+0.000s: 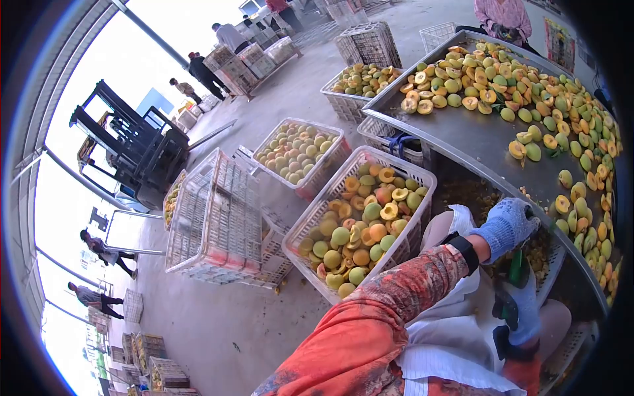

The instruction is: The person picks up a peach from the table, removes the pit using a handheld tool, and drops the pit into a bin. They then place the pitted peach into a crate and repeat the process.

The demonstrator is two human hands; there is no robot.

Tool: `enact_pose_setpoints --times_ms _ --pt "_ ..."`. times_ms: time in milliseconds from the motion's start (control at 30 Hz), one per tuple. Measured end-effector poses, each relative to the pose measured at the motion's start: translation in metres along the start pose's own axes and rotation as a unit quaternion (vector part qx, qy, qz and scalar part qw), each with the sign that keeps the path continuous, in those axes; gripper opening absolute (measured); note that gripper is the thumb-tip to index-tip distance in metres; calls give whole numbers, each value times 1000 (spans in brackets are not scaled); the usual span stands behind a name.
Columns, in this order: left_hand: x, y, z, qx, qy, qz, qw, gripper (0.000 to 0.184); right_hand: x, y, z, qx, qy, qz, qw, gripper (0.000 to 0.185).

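My left hand (507,228), in a blue knitted glove, is beside the near edge of the metal table (456,148). Its fingers curl inward, and what they hold, if anything, is hidden. Below it my right hand (522,305), also gloved, is closed near a green object (517,267) that is too unclear to name. Both are above my lap with its white apron (456,330). Halved and whole yellow-green fruits (489,76) are spread over the table. To the left of my hands stands a white crate (296,243) full of cut and whole fruit.
More fruit-filled crates stand behind, including one crate (338,150) and another (330,92). Empty-looking stacked crates (221,224) are at the left. A forklift (135,148) is farther back. Across the table is a co-worker (505,18); other people stand in the distance.
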State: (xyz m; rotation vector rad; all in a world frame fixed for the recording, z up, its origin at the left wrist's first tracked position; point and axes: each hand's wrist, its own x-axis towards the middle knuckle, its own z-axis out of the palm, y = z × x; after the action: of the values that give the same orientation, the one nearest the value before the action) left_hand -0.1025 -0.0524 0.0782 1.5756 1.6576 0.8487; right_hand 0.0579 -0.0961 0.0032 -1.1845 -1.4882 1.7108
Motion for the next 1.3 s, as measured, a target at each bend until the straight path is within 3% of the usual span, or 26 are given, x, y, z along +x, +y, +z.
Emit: enact_pose_setpoints --times_ms 67,133,200,267,300,433,500,533,600,633,700,800,833,867,933,1000,1067,1100,1133,1200,1233,1267,1300 --pt "3 -4 9 -18 5 -23 1000 27 18 41 -14 -72 12 -39 997 34" --pt "3 -10 22 -13 82 22 996 26 14 38 -22 -144 26 -72 987 36" --pt "12 -20 26 -34 40 43 998 26 -6 -20 -12 -4 -56 52 997 54" --pt "20 -22 27 -72 -33 82 994 26 -19 -47 -7 -2 -58 79 995 53" --pt "19 -18 27 -127 -65 -3 990 24 -22 -52 -7 0 -64 103 993 52" --pt "13 -11 32 -52 -60 -18 997 16 -23 -42 -9 21 -43 79 996 37" --pt "5 -9 39 17 75 190 979 18 -30 -42 -10 98 -45 84 991 37" --pt "3 -4 36 17 76 187 979 18 -30 -38 -10 98 -47 86 990 37" --pt "-1 5 25 -74 8 87 993 22 -27 -27 -12 146 -61 47 986 36" --pt "5 0 30 -71 9 90 993 22 -26 -26 -17 146 -62 43 986 36" --pt "18 -22 43 -176 -32 153 972 21 -23 -22 -22 40 -71 71 994 57" --pt "1 2 34 -99 18 65 993 19 -24 -5 -20 58 -35 19 997 44" --pt "0 4 35 -13 26 89 996 25 -31 -11 -19 57 -37 18 998 44" --pt "1 2 38 -11 29 90 995 25 -42 -24 -18 124 -36 62 990 49" --pt "4 -5 43 59 27 221 973 26 -46 -17 -25 194 -46 99 975 54" --pt "8 -7 48 55 22 191 980 21 -38 20 -51 325 -134 152 924 61" --pt "25 -14 59 -127 -23 167 977 18 -41 10 -43 318 -139 102 932 60" --pt "26 -6 61 -231 -38 32 972 17 -42 5 -42 312 -135 56 939 59" --pt "33 -13 70 -228 -38 34 972 17 -38 8 -45 313 -136 52 939 59" --pt "51 -44 96 -188 143 182 955 19 -21 29 -62 172 -58 -10 983 49" --pt "57 -53 93 -270 155 120 943 24 -12 40 -72 99 -16 -41 994 45" --pt "62 -39 69 -588 68 -205 780 21 -9 50 -80 23 31 -68 997 42" --pt "63 -47 74 -654 122 -156 730 19 -12 61 -90 -52 86 -90 991 39"
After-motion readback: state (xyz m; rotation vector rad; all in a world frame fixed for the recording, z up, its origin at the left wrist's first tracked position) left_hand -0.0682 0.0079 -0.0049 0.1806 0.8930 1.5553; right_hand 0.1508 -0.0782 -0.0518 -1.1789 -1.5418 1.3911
